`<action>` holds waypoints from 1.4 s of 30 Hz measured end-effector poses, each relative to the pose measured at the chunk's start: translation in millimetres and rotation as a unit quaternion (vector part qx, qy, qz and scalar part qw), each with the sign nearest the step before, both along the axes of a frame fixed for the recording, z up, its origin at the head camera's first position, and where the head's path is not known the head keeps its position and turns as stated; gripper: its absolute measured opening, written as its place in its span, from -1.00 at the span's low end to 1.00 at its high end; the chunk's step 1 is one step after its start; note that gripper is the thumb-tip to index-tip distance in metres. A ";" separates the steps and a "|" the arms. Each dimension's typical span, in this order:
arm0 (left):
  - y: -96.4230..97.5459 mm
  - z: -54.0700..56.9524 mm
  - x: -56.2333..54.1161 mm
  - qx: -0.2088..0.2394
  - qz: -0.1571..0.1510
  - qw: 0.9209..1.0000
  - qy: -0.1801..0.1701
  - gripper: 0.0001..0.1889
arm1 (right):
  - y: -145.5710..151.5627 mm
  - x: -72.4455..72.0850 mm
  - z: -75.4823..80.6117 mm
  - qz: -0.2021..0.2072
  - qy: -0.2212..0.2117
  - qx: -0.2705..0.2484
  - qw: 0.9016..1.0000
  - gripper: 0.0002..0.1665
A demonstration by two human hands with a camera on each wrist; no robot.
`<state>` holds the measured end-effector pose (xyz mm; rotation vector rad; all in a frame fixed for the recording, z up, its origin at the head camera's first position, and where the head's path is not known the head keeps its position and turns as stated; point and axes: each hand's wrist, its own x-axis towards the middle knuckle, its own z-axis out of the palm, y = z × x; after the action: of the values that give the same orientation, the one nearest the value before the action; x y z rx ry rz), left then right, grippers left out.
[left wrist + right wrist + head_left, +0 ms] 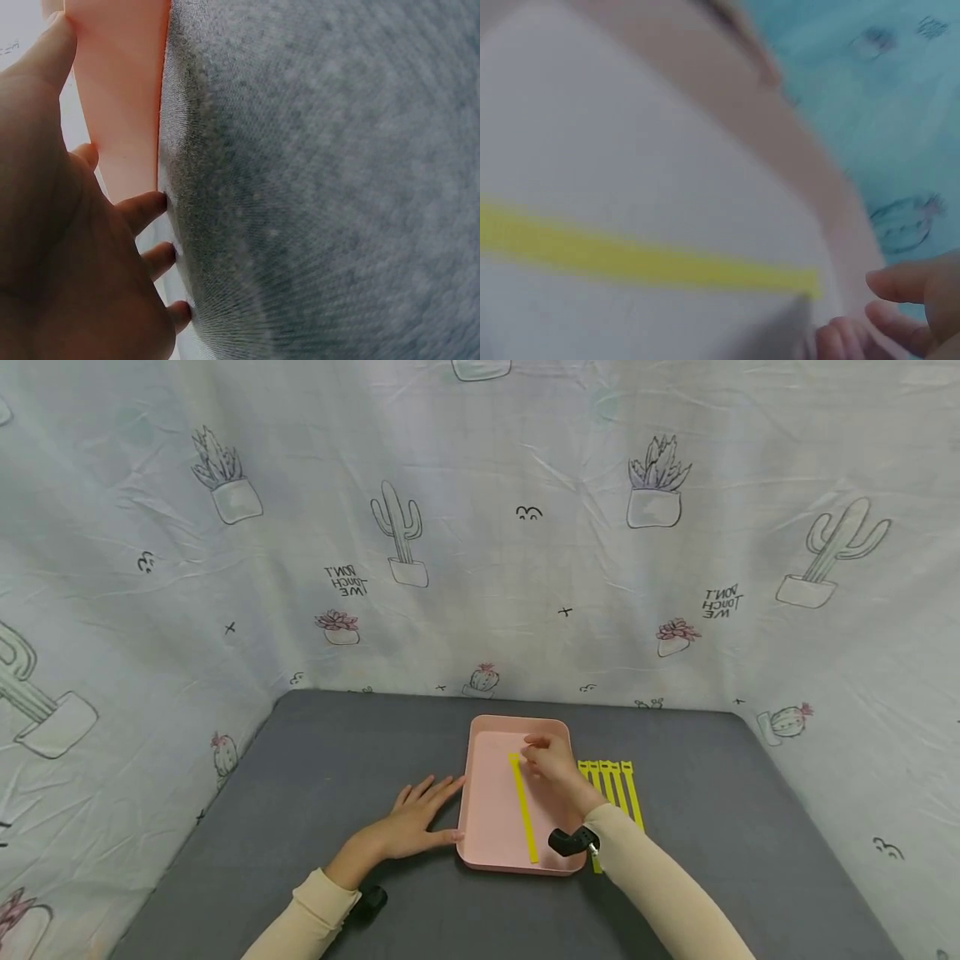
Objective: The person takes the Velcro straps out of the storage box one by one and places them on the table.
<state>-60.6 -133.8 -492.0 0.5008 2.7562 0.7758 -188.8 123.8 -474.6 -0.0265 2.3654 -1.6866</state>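
Observation:
A shallow pink tray (491,852) lies on the table with one narrow yellow strip (522,810) lengthwise inside it. My left hand (405,828) is spread at the tray's left side, thumb and index fingertip right at the wall; the left wrist view shows its fingers (142,212) straight along that pink side. Over the tray's far right part, my right hand (553,762) hovers with loosely bent fingers and nothing in its grasp. In the right wrist view, its thumb (904,281) is just beyond the end of the yellow strip (652,261).
Several more yellow strips (619,783) with notched ends lie side by side right of the tray, partly hidden by the right forearm. The dark grey table (360,743) ends at a white curtain (465,602) printed with cacti. Each wrist carries a black camera strap.

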 end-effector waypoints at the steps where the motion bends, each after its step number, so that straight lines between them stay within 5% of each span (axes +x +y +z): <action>1: -0.2 -0.6 -0.2 -0.002 -0.001 1.000 -0.001 -0.11 | 1.2 -1.8 -3.9 0.003 0.016 0.008 1.000 -0.64; 9: 0.0 -0.8 -0.3 0.000 0.000 1.000 0.001 -0.10 | 0.6 -9.0 -24.6 0.048 0.166 0.084 0.981 -0.72; 14: 0.4 -0.5 0.3 -0.001 0.002 1.000 0.003 -0.10 | -3.9 -8.7 -29.1 0.045 0.201 0.119 0.971 -0.75; 20: 0.6 -2.1 0.6 -0.003 0.004 1.000 0.002 -0.10 | -8.0 -4.2 -31.2 0.026 0.214 0.163 0.963 -0.73; 42: -0.2 -3.3 -0.4 -0.002 0.008 1.000 0.000 -0.10 | -11.1 -6.4 -35.1 0.012 0.209 0.171 0.963 -0.81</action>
<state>-60.9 -134.0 -495.4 0.4777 2.7639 0.7732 -195.2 112.7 -509.8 -0.3850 2.9217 -1.3383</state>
